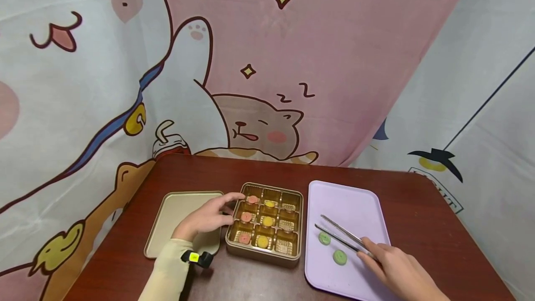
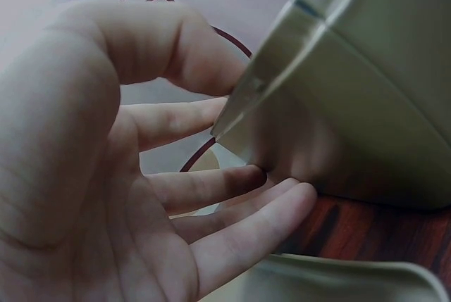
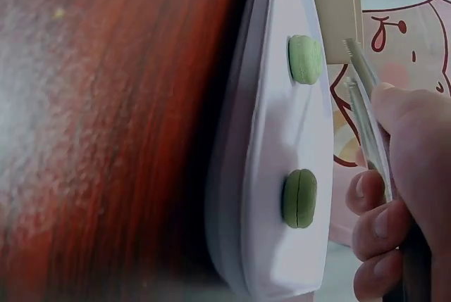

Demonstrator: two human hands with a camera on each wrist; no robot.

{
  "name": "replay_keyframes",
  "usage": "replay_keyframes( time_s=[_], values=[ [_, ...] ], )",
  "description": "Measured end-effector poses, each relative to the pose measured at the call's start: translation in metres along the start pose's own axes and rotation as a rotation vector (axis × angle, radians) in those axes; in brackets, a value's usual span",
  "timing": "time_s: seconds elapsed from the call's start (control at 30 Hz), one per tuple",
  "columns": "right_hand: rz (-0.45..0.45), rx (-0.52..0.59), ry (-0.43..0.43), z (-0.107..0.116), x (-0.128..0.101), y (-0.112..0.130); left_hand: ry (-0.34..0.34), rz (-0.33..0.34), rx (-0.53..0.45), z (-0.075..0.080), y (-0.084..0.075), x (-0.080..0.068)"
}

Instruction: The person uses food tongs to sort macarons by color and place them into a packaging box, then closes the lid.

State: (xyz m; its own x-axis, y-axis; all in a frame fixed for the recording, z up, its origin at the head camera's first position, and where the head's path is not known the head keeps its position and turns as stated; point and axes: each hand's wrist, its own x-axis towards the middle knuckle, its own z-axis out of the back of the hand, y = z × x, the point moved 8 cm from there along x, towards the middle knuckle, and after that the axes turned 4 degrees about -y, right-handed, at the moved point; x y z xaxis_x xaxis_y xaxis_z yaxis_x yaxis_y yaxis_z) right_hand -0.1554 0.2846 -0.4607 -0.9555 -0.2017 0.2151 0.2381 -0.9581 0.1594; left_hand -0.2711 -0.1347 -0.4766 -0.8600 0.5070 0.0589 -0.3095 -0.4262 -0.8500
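Observation:
My right hand [image 1: 399,264] holds metal tongs [image 1: 340,233] over the lilac tray [image 1: 351,196], their tips apart and nothing between them. Two round green macarons [image 1: 340,258] lie on this tray, close below the tongs. In the right wrist view a seam runs along the nearer macaron [image 3: 300,199]. To the left is a gold tin [image 1: 263,257] with a divided insert: pink macarons [image 1: 246,217] in its left column, yellow macarons [image 1: 268,221] in the middle, bare compartment bottoms in the right. My left hand [image 1: 209,216] rests against the tin's left side, fingertips at rim and wall [image 2: 296,133].
A flat gold lid [image 1: 184,201] lies left of the tin, partly under my left forearm. Everything stands on a dark reddish wooden table [image 1: 200,171]. Behind it hangs a cloth [image 1: 334,59] printed with cartoon cats.

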Motion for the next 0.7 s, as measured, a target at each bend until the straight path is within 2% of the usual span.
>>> replay_keyframes(
  time_s=[0.13, 0.33, 0.47, 0.7],
  values=[
    [-0.101, 0.025, 0.147, -0.006, -0.002, -0.010, -0.001, 0.006, -0.012, 0.000, 0.001, 0.001],
    [-0.195, 0.033, 0.291, -0.015, -0.004, -0.019, -0.001, 0.013, -0.009, 0.000, 0.002, 0.000],
    [-0.213, 0.042, 0.336, -0.018, -0.007, -0.020, 0.003, 0.016, 0.005, 0.000, 0.002, 0.000],
    [-0.190, 0.047, 0.338, -0.018, -0.010, -0.021, 0.005, 0.019, 0.005, 0.000, 0.002, 0.000]
  ],
)
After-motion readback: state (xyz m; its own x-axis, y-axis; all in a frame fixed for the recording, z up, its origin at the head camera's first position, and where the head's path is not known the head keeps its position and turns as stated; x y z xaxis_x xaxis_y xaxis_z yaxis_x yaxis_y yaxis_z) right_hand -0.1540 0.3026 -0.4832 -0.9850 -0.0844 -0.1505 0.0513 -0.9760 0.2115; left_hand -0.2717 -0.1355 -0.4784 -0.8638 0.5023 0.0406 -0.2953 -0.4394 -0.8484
